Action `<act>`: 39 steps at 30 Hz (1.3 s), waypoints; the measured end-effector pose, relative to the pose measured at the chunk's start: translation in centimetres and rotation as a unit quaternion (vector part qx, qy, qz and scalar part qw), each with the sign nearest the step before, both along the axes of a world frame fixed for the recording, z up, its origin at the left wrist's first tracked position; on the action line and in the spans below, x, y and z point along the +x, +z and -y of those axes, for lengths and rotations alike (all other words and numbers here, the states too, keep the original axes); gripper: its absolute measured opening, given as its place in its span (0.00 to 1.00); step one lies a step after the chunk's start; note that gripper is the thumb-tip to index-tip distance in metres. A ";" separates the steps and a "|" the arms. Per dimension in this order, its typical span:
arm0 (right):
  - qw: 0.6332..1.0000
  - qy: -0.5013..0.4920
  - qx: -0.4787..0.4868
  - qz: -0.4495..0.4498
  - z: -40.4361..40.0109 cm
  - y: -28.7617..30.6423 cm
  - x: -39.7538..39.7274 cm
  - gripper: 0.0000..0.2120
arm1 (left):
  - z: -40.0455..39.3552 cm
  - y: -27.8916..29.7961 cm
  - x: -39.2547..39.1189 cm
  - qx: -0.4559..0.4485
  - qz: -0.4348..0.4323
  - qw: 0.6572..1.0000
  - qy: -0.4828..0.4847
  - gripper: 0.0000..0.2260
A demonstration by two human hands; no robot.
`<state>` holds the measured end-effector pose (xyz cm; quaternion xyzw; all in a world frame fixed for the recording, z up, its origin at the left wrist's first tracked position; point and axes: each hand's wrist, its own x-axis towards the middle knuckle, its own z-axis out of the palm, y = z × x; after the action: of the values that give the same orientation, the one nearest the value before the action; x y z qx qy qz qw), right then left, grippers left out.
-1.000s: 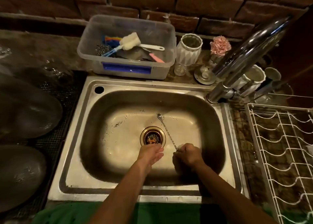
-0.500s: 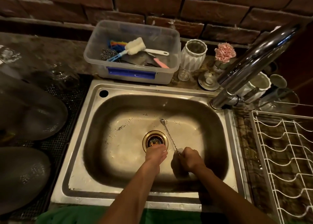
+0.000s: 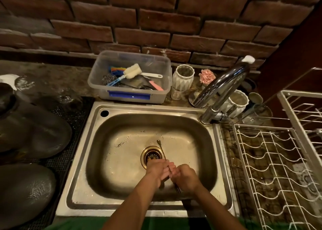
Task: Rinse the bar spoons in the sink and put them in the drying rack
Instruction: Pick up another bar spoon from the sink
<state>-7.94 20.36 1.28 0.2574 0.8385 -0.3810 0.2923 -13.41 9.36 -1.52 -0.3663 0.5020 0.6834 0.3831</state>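
Rubbing bar spoon (image 3: 161,151) over sink (image 3: 224,168) drain: right hand (image 3: 185,178) clenched on handle, left hand (image 3: 159,171) fingers (image 3: 169,167) pinching shaft. Tap dry. Drying rack (image 3: 271,168) waits right.

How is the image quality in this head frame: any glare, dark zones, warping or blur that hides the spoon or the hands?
Head view: warm, dim light; the sink floor is brightest, the left counter nearly black. Glare streaks the faucet. Wide-angle warping curves the brick courses and the drying rack. The bar spoon is thin yet visible; it blurs where the left hand and right hand meet.
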 end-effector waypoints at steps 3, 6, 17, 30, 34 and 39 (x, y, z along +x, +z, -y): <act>1.000 -0.009 0.004 -0.017 0.4 2.2 1.1 0.03 | 0.5 1.6 0.3 0.019 -0.015 1.000 -0.004 0.07; 0.999 -0.026 -0.001 -0.024 1.0 4.6 2.4 0.04 | 1.1 3.6 0.9 0.031 -0.028 0.999 -0.011 0.08; 0.995 -0.052 -0.050 -0.073 2.2 13.4 7.2 0.06 | 2.6 11.5 1.4 0.031 -0.105 0.994 0.009 0.11; 0.985 -0.067 -0.081 -0.134 1.0 20.3 8.4 0.06 | 2.5 20.1 0.6 0.026 -0.204 0.979 -0.005 0.06; 0.983 -0.056 -0.087 -0.154 0.7 23.0 7.8 0.02 | 2.5 23.4 -0.2 0.022 -0.230 0.973 -0.015 0.06; 0.974 -0.061 -0.128 -0.176 0.0 26.6 7.3 0.01 | 2.4 27.6 -1.0 0.012 -0.263 0.964 -0.031 0.09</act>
<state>-0.67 20.32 27.89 0.1974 0.8037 -0.5417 0.1471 -14.37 6.99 26.10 -0.1535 0.5875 0.7497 0.2633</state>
